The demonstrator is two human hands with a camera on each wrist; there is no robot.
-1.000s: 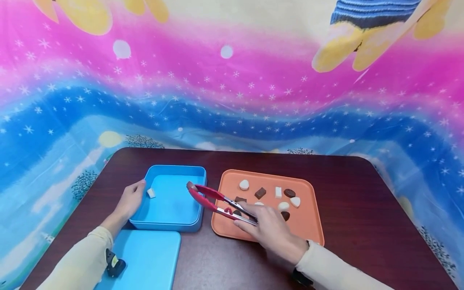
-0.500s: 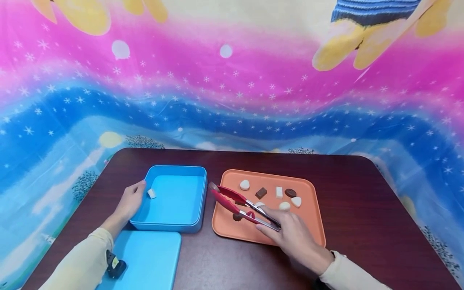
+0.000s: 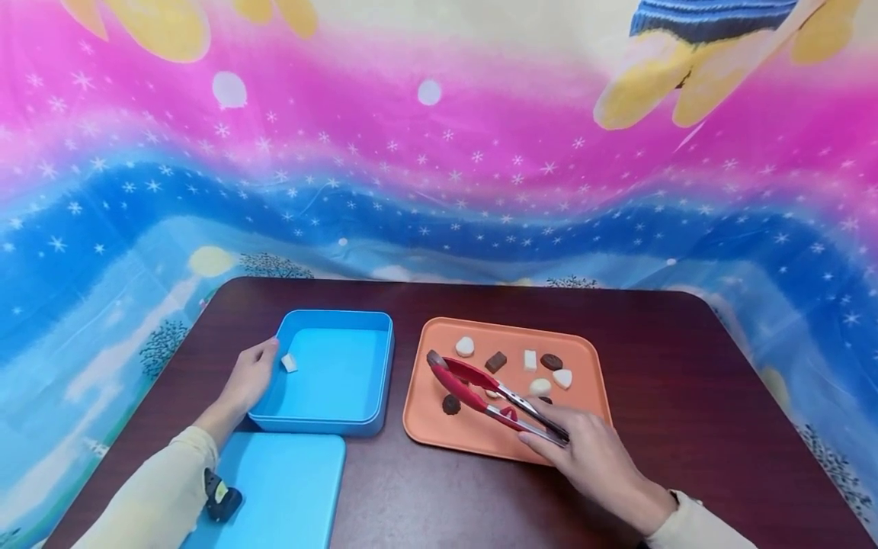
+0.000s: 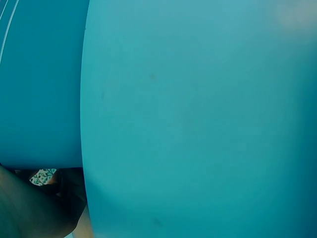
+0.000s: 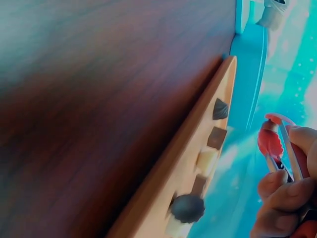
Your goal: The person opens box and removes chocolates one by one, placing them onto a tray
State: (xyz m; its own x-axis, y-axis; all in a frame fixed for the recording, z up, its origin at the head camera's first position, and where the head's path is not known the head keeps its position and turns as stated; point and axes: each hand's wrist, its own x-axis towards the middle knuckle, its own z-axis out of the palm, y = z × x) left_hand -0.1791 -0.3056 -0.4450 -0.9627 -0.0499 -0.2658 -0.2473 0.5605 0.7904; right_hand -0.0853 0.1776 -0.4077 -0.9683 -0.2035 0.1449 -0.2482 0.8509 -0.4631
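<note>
My right hand (image 3: 593,454) grips red-and-silver tongs (image 3: 490,396) over an orange tray (image 3: 439,431). A brown piece (image 5: 270,125) shows between the red tips in the right wrist view. Several white and brown chocolates lie on the tray, among them a round dark chocolate (image 3: 450,404) and a white block (image 3: 530,360); the tongs and hand cover others. At the left, my left hand (image 3: 250,377) holds the near-left side of a blue box (image 3: 384,374), fingers at its rim. One small white chocolate (image 3: 289,363) leans inside by the box's left wall.
A blue lid (image 3: 295,488) lies flat in front of the box, under my left sleeve and a black wrist device (image 3: 221,499). Box and tray stand side by side on a dark wooden table (image 3: 405,496). A patterned cloth (image 3: 439,183) hangs behind.
My right hand has drawn the tongs to the right, from above the blue box to above the tray, with the brown piece still at their tips. The left hand keeps its place.
</note>
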